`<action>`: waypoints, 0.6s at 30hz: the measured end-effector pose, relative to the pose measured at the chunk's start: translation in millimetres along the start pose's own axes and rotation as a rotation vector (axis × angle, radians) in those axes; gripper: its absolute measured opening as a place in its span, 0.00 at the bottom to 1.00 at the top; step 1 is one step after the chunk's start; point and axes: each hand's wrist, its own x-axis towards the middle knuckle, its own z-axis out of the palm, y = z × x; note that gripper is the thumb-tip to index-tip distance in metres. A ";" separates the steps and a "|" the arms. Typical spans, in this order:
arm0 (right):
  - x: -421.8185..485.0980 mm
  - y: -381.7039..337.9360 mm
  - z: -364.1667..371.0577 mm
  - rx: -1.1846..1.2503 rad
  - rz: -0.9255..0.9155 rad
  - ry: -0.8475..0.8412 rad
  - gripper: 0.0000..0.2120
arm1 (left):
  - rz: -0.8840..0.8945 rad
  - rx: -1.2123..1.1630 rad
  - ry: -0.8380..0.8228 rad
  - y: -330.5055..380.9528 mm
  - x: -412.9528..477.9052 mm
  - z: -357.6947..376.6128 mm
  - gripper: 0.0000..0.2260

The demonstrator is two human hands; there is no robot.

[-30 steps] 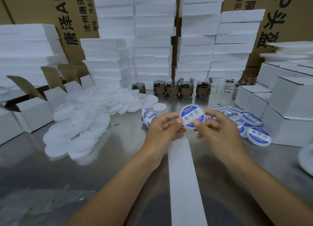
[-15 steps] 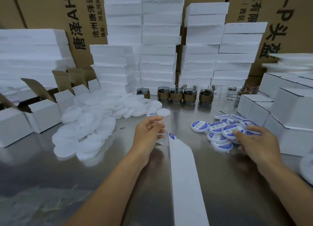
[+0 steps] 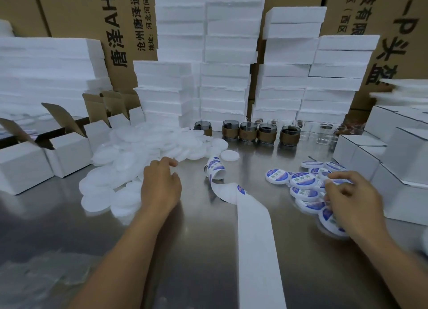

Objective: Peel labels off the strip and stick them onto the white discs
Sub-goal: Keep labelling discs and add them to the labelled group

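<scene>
Label strip (image 3: 253, 234) — blue-printed, text illegible — lies between the hands. Left hand (image 3: 159, 185), loosely curled, rests at the white discs (image 3: 129, 155); right hand (image 3: 354, 199) hovers over labelled discs (image 3: 302, 180), grip indiscernible. Carton (image 3: 115, 42) reads "唐泽AH4".
</scene>
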 end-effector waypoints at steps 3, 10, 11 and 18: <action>-3.7 -3.2 -0.8 0.018 -0.079 -0.036 0.03 | 0.000 0.139 -0.065 0.8 -3.4 1.4 0.15; -12.5 -11.8 3.0 -0.061 -0.276 -0.132 0.10 | 0.060 0.262 -0.059 3.1 -5.8 -0.7 0.19; -13.2 -11.7 3.5 -0.077 -0.297 -0.135 0.10 | 0.069 0.250 -0.070 2.7 -6.0 -0.8 0.19; -14.8 -9.3 8.2 -0.129 -0.351 -0.179 0.12 | 0.112 0.001 -0.032 8.6 -5.0 1.5 0.19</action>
